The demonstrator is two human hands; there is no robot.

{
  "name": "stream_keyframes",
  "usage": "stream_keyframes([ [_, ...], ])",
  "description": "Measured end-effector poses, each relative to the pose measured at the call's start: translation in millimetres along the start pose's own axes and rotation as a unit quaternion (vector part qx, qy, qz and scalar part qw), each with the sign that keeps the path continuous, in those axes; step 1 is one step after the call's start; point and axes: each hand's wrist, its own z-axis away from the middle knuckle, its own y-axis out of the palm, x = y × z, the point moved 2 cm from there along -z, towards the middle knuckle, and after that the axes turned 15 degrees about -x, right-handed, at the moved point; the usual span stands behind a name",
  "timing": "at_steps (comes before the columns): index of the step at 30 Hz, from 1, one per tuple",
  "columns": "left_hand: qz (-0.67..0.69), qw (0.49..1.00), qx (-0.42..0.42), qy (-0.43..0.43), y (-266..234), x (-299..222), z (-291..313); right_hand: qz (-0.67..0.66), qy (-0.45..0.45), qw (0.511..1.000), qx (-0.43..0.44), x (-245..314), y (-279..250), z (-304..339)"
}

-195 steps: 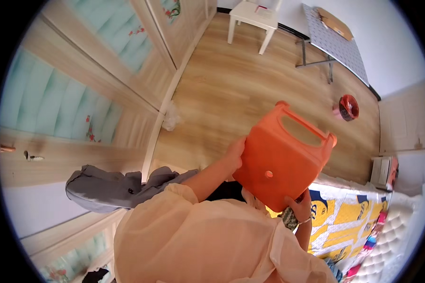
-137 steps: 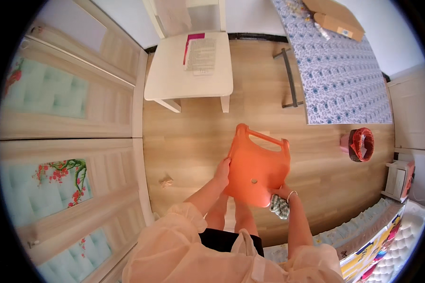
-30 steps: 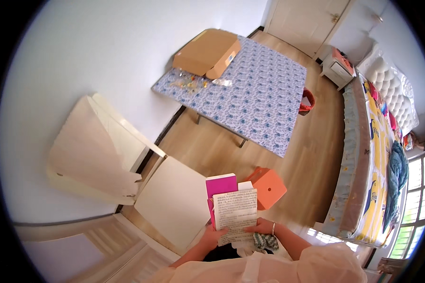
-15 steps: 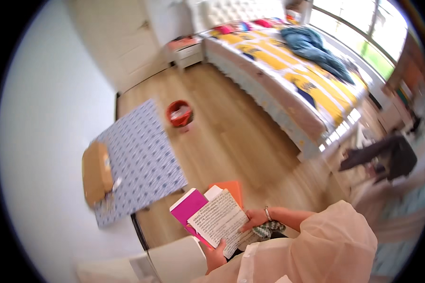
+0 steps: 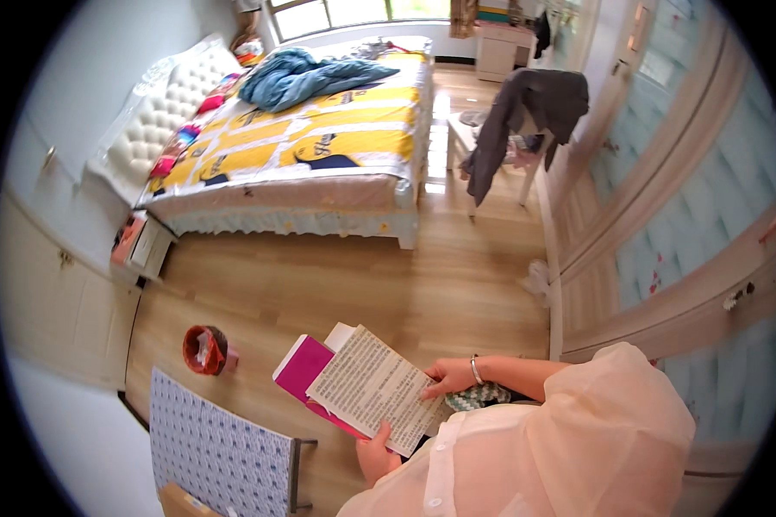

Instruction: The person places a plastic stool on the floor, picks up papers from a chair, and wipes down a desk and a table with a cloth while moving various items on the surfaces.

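An open book (image 5: 371, 385) with printed cream pages is held in front of my waist. Its magenta cover (image 5: 304, 369) sticks out on the left, and a small white flap (image 5: 340, 334) shows above the pages. My left hand (image 5: 378, 455) grips the lower edge, thumb lying on the page. On the right edge, my right hand (image 5: 448, 377) pinches the pages; a bracelet (image 5: 476, 369) circles that wrist. Just below the right hand is a green and white patterned cloth (image 5: 476, 396), partly hidden by the sleeve. Fingers under the book are out of sight.
A bed (image 5: 319, 164) with yellow-and-white bedding stands ahead. Beyond its right corner is a chair (image 5: 530, 142) draped with dark clothing. Wardrobe doors (image 5: 690, 233) line the right. To the left are a red-lined bin (image 5: 205, 349) and a low table (image 5: 220, 444) with patterned cover.
My view has swung right, so the bed, bin and low table sit further left and the wardrobe shows. Orange behind the book is no longer visible. Both hands keep their hold.
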Motion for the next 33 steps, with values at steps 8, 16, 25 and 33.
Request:
stream_keyframes([
  [8,-0.072,0.993,0.081,-0.043,128.3,7.7,-49.7,0.073,-0.034,0.983,-0.164,13.3,-114.5,13.2],
  [16,-0.084,0.983,0.141,-0.082,324.0,19.8,-120.0,0.029,-0.102,0.956,-0.275,36.5,-292.9,-4.1],
  [25,-0.092,0.980,0.167,-0.063,453.7,19.2,-240.8,0.129,-0.024,0.949,-0.286,100.3,-441.3,-53.6],
  [33,-0.140,0.970,0.183,-0.073,585.6,-22.2,-358.9,0.146,-0.063,0.915,-0.370,135.1,-566.2,-150.8],
])
